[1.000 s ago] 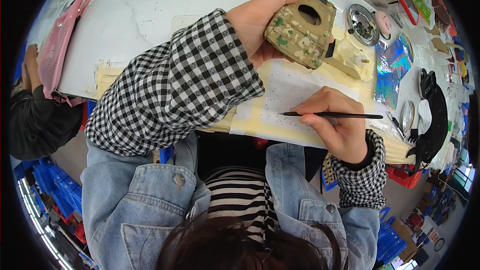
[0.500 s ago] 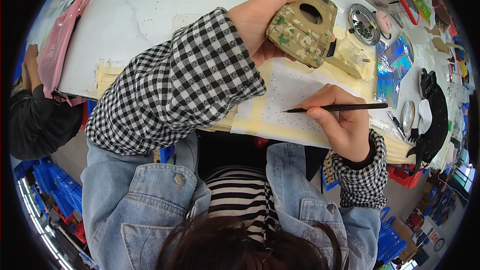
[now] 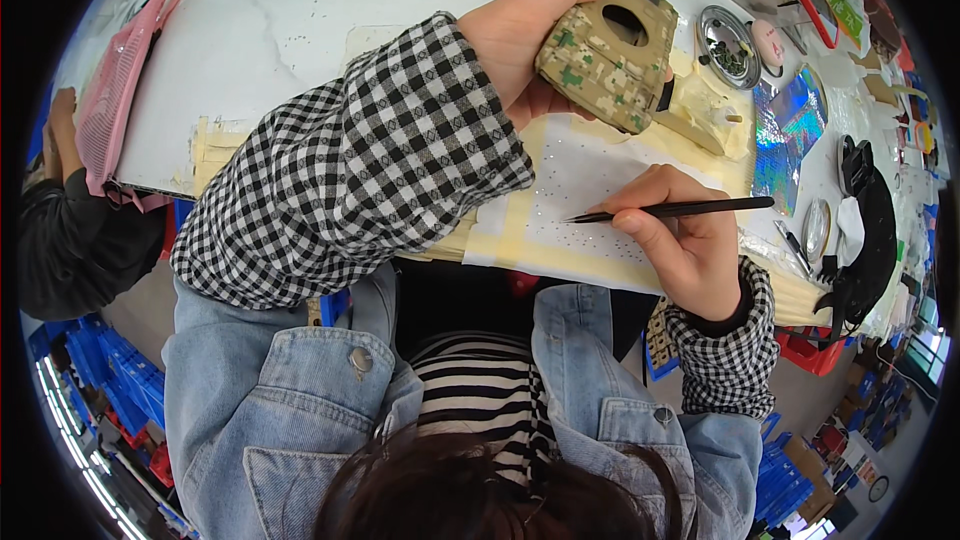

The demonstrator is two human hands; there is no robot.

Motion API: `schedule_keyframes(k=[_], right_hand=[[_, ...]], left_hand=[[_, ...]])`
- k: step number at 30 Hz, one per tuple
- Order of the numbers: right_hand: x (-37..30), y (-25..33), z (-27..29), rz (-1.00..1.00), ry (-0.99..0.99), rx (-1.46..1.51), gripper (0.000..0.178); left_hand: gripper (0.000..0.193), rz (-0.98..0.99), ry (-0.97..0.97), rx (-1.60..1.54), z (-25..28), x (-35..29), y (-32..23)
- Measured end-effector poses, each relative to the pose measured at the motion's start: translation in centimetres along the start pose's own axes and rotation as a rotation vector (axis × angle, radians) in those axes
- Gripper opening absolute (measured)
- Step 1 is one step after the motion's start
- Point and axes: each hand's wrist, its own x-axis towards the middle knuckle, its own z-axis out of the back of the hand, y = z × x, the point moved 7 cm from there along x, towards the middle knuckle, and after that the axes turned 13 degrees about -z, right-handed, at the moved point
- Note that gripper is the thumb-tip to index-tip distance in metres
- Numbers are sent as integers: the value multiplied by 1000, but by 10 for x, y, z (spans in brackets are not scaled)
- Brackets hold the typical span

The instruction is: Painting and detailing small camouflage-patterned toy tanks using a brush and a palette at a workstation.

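My left hand [image 3: 525, 35] grips a camouflage-patterned toy tank hull [image 3: 605, 70] by its edge, above the far side of a white sheet. A dark round opening shows in the hull's top. In my right hand [image 3: 685, 240] are slim black tweezers [image 3: 715, 207], pinched between thumb and fingers and pointing left. Their tip is at the surface of the white sheet [image 3: 575, 175], among many tiny dots or bits scattered over it. Whether the tip holds one is too small to tell. Yellowish tape borders the sheet.
A round metal dish [image 3: 728, 45] with small dark bits stands at the right, by a pink oval item [image 3: 768, 43]. Nearby lie a tape-covered block [image 3: 700, 115], a shiny holographic pouch [image 3: 775, 155] and a black bag [image 3: 870, 240]. A pink basket [image 3: 125, 90] and another person's arm [image 3: 75, 210] are at left.
The tank hull has tilted slightly and shifted a little to the right in my left hand. My right hand and the tweezers have barely moved.
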Motion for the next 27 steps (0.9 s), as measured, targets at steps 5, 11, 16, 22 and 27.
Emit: schedule_keyframes(k=[5,11,16,22,27], right_hand=[[0,-2,-1,-7,-4,-8,10],[1,1,-1,5,1,-45,10],[1,1,-1,-3,-4,-39,11],[1,1,-1,6,4,-62,11],[1,0,0,6,-13,-42,10]], left_hand=[[48,-3,-15,26,1,-1,-1],[46,-1,-75,17,3,-2,0],[46,-2,-36,36,3,-1,0],[46,-13,-25,64,3,-1,0],[46,-1,-24,38,3,0,1]])
